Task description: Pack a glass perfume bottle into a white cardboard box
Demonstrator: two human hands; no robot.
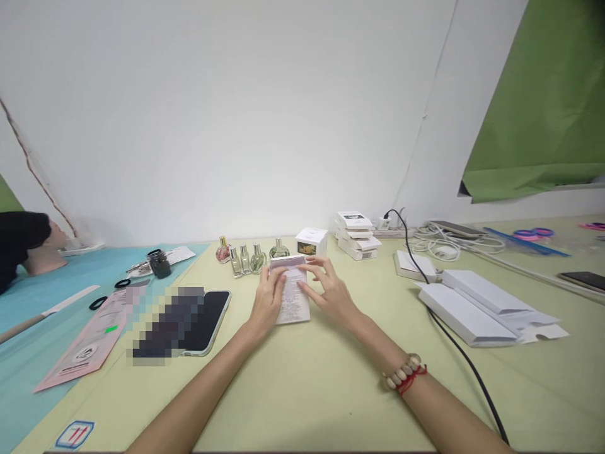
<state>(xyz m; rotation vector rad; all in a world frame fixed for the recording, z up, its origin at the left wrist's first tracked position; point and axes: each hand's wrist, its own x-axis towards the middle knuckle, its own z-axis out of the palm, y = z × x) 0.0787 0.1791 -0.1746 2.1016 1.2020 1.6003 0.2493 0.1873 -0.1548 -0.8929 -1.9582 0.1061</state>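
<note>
Plainly, both hands are at the pale printed box (295, 302), which sits on the pale green tabletop (326, 397) straight in front of the person, its face covered in small print. The left hand (265, 299) lies along its left side, fingers close together and bent over the edge; whether they clamp it, I cannot tell. The right hand (334, 293) is at the other side, its fingers spread apart — the thumb tip over the printed face, the others near the top corner.

Beyond the box stand small glass bottles (244, 260), with a white carton (311, 243) just right of them and a stack of white boxes (357, 243) farther right. A dark-screened phone (210, 321) lies to the left, near a pink packet (89, 343). Over on the right, a black cable (466, 362) runs past white flat cartons (472, 315). A beaded bracelet (401, 375) — plus a red string — circles the right wrist.
</note>
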